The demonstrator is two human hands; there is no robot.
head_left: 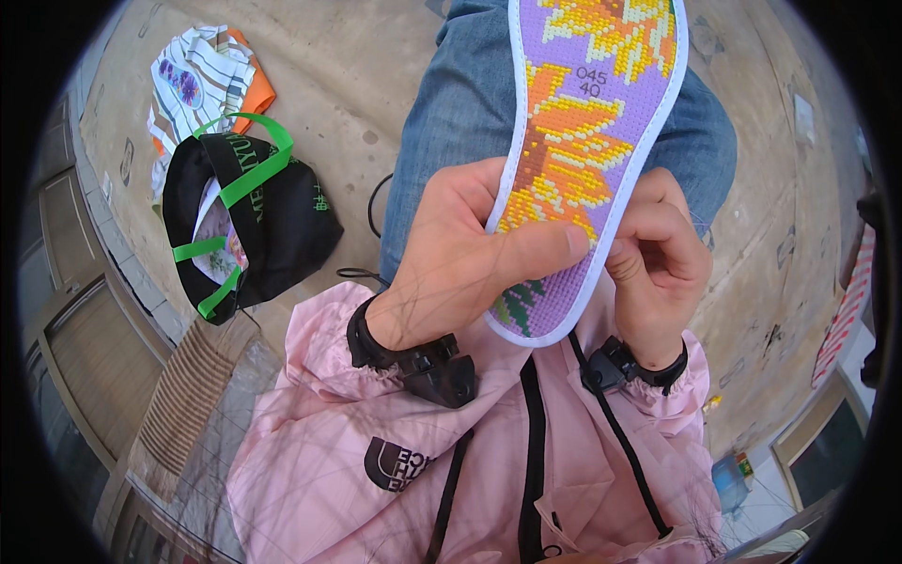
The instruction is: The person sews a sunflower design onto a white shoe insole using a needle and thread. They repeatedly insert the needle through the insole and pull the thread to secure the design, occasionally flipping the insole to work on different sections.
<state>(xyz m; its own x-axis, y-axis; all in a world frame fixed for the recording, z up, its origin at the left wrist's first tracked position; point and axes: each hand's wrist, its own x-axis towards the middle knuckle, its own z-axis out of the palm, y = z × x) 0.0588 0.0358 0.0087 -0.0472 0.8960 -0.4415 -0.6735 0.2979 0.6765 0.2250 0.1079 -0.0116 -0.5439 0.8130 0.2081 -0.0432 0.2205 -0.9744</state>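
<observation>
Insole with cross-stitched flowers sits over my lap, long axis running near to far; left hand grip clamped on its near end, thumb across; right hand pinched closed at right edge; black bag far left on floor.

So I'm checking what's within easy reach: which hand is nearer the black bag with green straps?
Left. The left hand grips the embroidered insole just right of the black bag on the floor; the right hand pinches the insole's far edge, farther away.
</observation>
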